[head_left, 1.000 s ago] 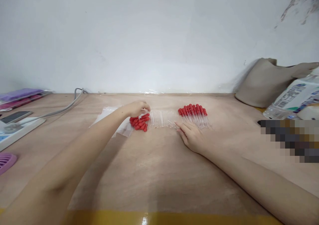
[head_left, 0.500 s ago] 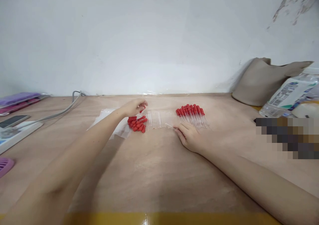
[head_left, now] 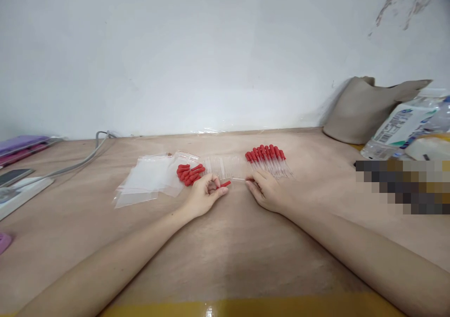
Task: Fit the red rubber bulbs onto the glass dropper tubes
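Observation:
My left hand (head_left: 207, 193) pinches a red rubber dropper bulb (head_left: 225, 184), its narrow end pointing right. Across a small gap, my right hand (head_left: 263, 188) holds a thin clear glass dropper tube (head_left: 239, 180) that points left toward the bulb. Bulb and tube are apart. Just behind my left hand lies a pile of loose red bulbs (head_left: 190, 173). Several bare clear tubes (head_left: 221, 166) lie in a row behind both hands. Beyond my right hand rests a row of droppers with red bulbs on them (head_left: 265, 154), their tubes partly hidden by the hand.
Clear zip bags (head_left: 147, 174) lie left of the loose bulbs. A grey cable (head_left: 80, 160), a phone (head_left: 14, 177) and a white power strip (head_left: 28, 193) are at far left. At right stand a grey-brown container (head_left: 358, 113) and a plastic bottle (head_left: 401, 125). A wall closes the back.
My left hand has come from behind the bulb pile toward me and right, carrying a red bulb close to the tube. My right hand has stayed nearly in place. The view has shifted slightly.

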`<state>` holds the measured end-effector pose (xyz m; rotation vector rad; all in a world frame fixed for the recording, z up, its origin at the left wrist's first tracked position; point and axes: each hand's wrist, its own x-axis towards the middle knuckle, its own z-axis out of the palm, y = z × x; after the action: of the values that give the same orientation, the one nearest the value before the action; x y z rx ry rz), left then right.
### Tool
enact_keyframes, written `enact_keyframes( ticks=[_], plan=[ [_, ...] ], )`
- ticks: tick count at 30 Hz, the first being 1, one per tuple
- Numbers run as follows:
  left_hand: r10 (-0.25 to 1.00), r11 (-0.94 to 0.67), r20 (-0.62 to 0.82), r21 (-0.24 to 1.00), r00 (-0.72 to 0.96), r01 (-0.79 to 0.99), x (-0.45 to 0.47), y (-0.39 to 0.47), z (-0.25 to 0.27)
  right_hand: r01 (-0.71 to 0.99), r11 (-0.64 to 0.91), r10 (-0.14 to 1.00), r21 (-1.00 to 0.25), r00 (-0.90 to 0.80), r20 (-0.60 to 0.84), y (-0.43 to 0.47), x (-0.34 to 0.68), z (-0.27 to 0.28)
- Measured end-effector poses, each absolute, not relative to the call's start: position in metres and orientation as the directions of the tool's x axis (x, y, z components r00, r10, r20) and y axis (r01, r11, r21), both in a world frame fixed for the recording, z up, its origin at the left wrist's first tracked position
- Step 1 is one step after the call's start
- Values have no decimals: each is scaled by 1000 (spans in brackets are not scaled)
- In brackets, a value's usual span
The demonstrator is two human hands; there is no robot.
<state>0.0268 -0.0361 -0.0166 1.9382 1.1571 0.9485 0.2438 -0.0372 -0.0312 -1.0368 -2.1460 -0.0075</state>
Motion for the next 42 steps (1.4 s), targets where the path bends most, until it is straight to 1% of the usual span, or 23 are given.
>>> enact_keyframes(
  ticks=[5,11,14,16,19,21,26,30,33,36,38,40,42],
  plan=[
    [888,-405,262,834,377,376,25,-33,-18,684,681,666,-263,-429,610,-40,244,-30],
    [877,-448,295,786,379,426,25,-33,-21,677,695,654,-242,-456,604,-40,242,-31],
    [880,-405,244,832,406,378,26,-34,-19,642,719,647,-266,-481,592,-41,242,-29],
    [886,-364,208,865,415,344,27,-35,-18,606,736,648,-303,-499,575,-42,240,-26],
    [893,-349,199,873,404,341,27,-37,-17,557,745,656,-366,-511,556,-44,239,-21],
    [887,-360,203,867,414,345,26,-37,-16,545,745,659,-384,-517,546,-45,238,-18],
    [832,-430,209,829,514,358,24,-39,-15,541,760,648,-359,-590,482,-43,243,-14],
    [792,-506,224,761,568,406,24,-41,-14,566,771,633,-292,-633,445,-44,246,-15],
    [794,-550,256,689,552,472,26,-42,-13,626,763,608,-160,-611,507,-46,244,-18],
    [803,-577,316,624,506,526,27,-44,-10,648,761,537,-28,-606,586,-46,241,-23],
    [816,-571,357,618,454,541,27,-45,-8,635,772,509,-26,-593,625,-45,241,-27],
    [833,-547,364,648,416,529,27,-46,-7,611,787,509,-85,-565,649,-43,243,-30],
    [852,-512,331,689,406,513,27,-46,-6,584,799,522,-147,-550,653,-41,245,-32]
  ],
)
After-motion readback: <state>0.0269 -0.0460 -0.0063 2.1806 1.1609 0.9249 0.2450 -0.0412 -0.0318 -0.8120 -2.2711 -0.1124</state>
